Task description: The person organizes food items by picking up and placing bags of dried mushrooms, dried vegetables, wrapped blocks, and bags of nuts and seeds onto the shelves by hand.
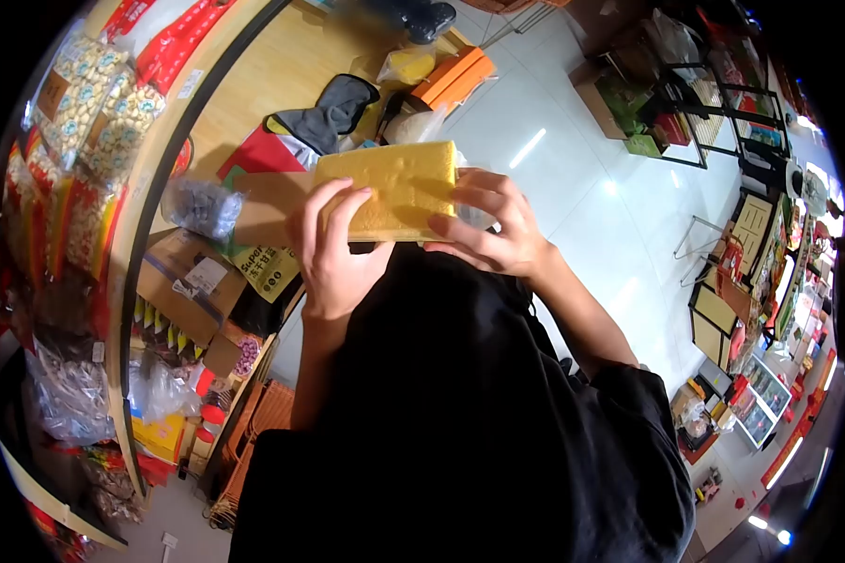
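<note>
A gold, brick-shaped pack (390,192) with a slightly dented surface is held up in front of my chest, between both hands. My left hand (333,249) grips its left end, fingers over the face and thumb at the lower edge. At the right end, my right hand (498,225) has its fingers curled round the side. The underside of the pack cannot be seen. Just behind and to the left lies a brown cardboard piece (272,202) on the wooden counter.
The wooden counter (239,89) bears a grey cloth (333,113), orange boxes (455,80), a clear plastic bag (202,206) and an open carton (192,281). Bagged snacks (94,103) fill the shelf at left. Pale tiled floor (582,206) and display racks (704,103) lie to the right.
</note>
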A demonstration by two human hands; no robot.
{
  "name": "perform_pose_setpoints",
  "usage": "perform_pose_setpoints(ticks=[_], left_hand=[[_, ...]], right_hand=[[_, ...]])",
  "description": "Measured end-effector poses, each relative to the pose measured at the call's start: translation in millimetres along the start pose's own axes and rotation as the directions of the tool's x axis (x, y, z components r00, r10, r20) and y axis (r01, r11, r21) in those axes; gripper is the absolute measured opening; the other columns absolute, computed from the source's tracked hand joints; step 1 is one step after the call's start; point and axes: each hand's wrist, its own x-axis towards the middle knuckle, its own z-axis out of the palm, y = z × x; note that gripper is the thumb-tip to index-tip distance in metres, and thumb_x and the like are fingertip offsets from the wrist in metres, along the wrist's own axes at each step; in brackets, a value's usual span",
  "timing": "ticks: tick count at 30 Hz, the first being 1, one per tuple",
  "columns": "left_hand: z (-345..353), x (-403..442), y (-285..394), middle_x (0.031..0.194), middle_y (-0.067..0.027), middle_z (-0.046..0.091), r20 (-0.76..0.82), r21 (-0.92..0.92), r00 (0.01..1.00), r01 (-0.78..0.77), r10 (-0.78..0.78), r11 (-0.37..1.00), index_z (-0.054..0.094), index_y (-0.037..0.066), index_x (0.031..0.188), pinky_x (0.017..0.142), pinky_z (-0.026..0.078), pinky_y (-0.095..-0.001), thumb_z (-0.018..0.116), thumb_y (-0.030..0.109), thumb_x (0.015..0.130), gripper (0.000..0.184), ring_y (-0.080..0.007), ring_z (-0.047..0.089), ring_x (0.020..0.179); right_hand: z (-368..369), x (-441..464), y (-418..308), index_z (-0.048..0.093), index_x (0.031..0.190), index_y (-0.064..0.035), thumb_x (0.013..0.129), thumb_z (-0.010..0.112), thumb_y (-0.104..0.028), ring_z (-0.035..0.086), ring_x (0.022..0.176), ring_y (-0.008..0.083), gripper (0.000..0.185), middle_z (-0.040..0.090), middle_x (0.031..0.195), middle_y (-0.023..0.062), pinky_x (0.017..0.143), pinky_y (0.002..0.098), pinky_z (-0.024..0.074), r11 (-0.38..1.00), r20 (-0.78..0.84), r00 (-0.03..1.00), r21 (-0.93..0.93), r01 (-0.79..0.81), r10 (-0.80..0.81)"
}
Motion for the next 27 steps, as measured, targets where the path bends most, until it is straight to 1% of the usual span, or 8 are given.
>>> perform_pose_setpoints(ticks=[3, 7, 8, 12, 15, 20, 22, 27], left_hand=[[-16.5, 6.0, 0.8, 0.111, -0.009, 0.058, -0.078, 0.038, 0.99, -0.118, 0.121, 0.992, 0.06, 0.007, 0.101, 0.088, 0.045, -0.0407, 0.085, 0.007, 0.049, 0.057, -0.0301, 0.057, 0.101], [-24.9, 8.5, -6.3, 0.114, -0.0126, 0.059, -0.064, 0.027, 0.995, -0.077, 0.078, 0.997, 0.06, 0.006, 0.102, 0.089, 0.046, -0.0411, 0.086, 0.008, 0.048, 0.06, -0.0319, 0.058, 0.102], [-24.9, 10.8, -7.8, 0.116, -0.0141, 0.059, -0.03, 0.029, 0.999, -0.03, 0.031, 0.999, 0.06, 0.005, 0.103, 0.088, 0.047, -0.041, 0.086, 0.008, 0.049, 0.06, -0.0326, 0.058, 0.102], [-7.8, -5.3, -46.2, 0.112, -0.0124, 0.062, 0.057, -0.005, 0.998, 0.033, -0.032, 0.999, 0.062, 0.004, 0.106, 0.087, 0.049, -0.0406, 0.085, 0.005, 0.053, 0.057, -0.0331, 0.059, 0.104], [-3.7, -9.2, -63.6, 0.109, -0.0115, 0.063, 0.09, 0.037, 0.994, 0.053, -0.056, 0.998, 0.062, 0.004, 0.107, 0.087, 0.049, -0.0404, 0.084, 0.003, 0.054, 0.058, -0.0319, 0.059, 0.103], [-20.3, 2.6, -57.0, 0.106, -0.01, 0.063, 0.117, 0.13, 0.982, -0.165, 0.15, 0.978, 0.064, 0.004, 0.105, 0.086, 0.048, -0.0394, 0.083, 0.004, 0.055, 0.053, -0.0302, 0.059, 0.098], [-23.0, 8.7, -58.3, 0.107, -0.008, 0.063, 0.201, 0.128, 0.958, -0.231, 0.203, 0.964, 0.065, 0.005, 0.105, 0.088, 0.048, -0.0386, 0.082, 0.005, 0.055, 0.053, -0.028, 0.058, 0.099], [-21.6, 19.1, -49.4, 0.109, -0.0055, 0.063, 0.309, 0.097, 0.913, -0.308, 0.266, 0.946, 0.066, 0.007, 0.105, 0.091, 0.045, -0.0382, 0.081, 0.006, 0.053, 0.054, -0.0252, 0.058, 0.101]], right_hand=[[-6.8, 3.0, -8.8, 0.068, 0.101, -0.0153, 0.069, 0.082, -0.027, 0.059, 0.085, 0.0255, 0.037, 0.054, 0.099, 0.0073, 0.07, 0.0343, 0.0541, 1.0, -0.043, 0.999, 0.023, 0.005, -0.004], [3.1, 12.5, -17.7, 0.068, 0.102, -0.0145, 0.068, 0.083, -0.027, 0.06, 0.081, 0.0257, 0.04, 0.054, 0.098, 0.0078, 0.067, 0.0339, 0.0532, 1.0, -0.096, 0.995, 0.01, -0.012, 0.013], [5.0, 11.2, -15.5, 0.065, 0.104, -0.0081, 0.064, 0.085, -0.027, 0.061, 0.088, 0.0308, 0.048, 0.054, 0.104, 0.0131, 0.073, 0.0397, 0.0545, 1.0, -0.026, 0.999, 0.014, -0.019, 0.02], [35.7, 8.3, -8.9, 0.065, 0.106, -0.0095, 0.067, 0.083, -0.023, 0.055, 0.1, 0.0303, 0.046, 0.053, 0.105, 0.0117, 0.081, 0.0381, 0.0497, 0.908, 0.134, 0.908, 0.087, -0.409, 0.396], [54.7, -1.4, 3.5, 0.064, 0.104, -0.0093, 0.067, 0.082, -0.023, 0.055, 0.101, 0.0297, 0.043, 0.053, 0.104, 0.0112, 0.082, 0.0376, 0.0497, 0.927, 0.151, 0.931, 0.128, -0.353, 0.334], [45.0, 4.4, -0.6, 0.062, 0.106, -0.0095, 0.068, 0.082, -0.021, 0.053, 0.106, 0.0298, 0.045, 0.052, 0.109, 0.0117, 0.087, 0.0383, 0.0477, 0.883, 0.212, 0.903, 0.216, -0.416, 0.374], [35.3, 15.3, -4.0, 0.058, 0.116, -0.0108, 0.067, 0.079, -0.016, 0.05, 0.113, 0.0316, 0.054, 0.05, 0.119, 0.0131, 0.094, 0.041, 0.0437, 0.893, 0.339, 0.858, 0.096, -0.439, 0.386], [28.5, 20.1, -2.7, 0.05, 0.132, -0.015, 0.066, 0.075, -0.011, 0.046, 0.12, 0.0337, 0.071, 0.047, 0.133, 0.0124, 0.101, 0.0449, 0.0383, 0.899, 0.487, 0.809, 0.101, -0.426, 0.329]])
